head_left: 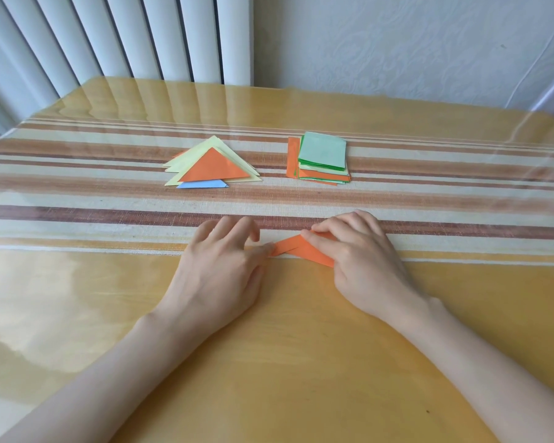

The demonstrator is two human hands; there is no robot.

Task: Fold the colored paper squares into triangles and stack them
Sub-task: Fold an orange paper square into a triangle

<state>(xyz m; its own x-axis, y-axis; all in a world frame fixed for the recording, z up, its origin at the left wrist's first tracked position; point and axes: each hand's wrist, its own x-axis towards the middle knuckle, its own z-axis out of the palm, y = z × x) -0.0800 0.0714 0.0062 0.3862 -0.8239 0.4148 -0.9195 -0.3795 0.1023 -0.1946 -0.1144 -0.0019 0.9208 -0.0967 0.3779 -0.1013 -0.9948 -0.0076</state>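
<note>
At table (301, 346), L hand (219, 266), R hand (362, 260) pinching orange paper (304, 249)

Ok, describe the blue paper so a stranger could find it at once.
On the striped cloth lie two paper piles; take the left one, the triangles. The blue paper pokes out from its near edge, under the orange triangle. It is the only blue piece; the rest are yellow, orange or green.
</note>
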